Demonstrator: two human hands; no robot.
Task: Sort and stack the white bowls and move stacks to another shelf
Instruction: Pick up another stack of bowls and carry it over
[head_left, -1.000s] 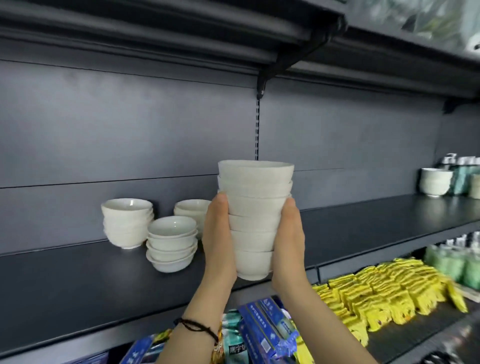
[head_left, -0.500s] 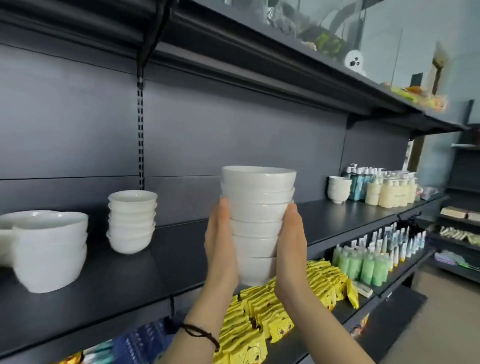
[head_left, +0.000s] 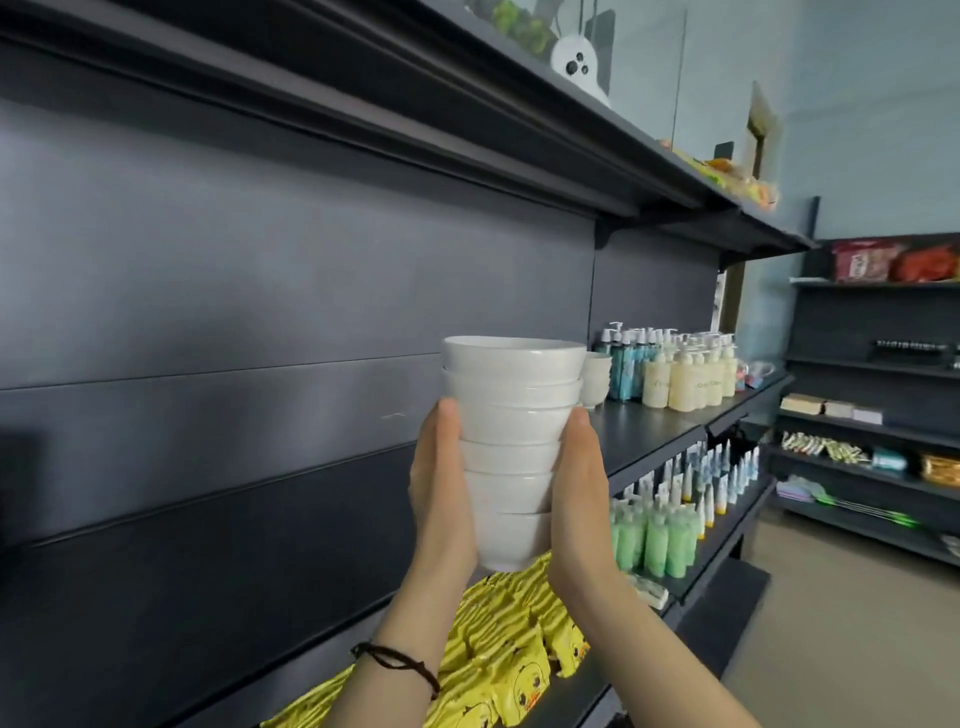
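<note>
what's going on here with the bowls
A person holds a tall stack of white ceramic bowls in the air between the left hand and right hand, palms pressed to its sides. The stack hangs in front of a dark metal shelf, not yet set down. Another white bowl stack sits there beside pump bottles.

I log one dark shelf (head_left: 649, 431), its near stretch bare. On its far end I count a small stack of white bowls (head_left: 595, 379), with pump bottles (head_left: 685, 369) just beside it. Lower shelf (head_left: 691, 566): yellow duck packets (head_left: 509, 670), green bottles (head_left: 654, 540).
</note>
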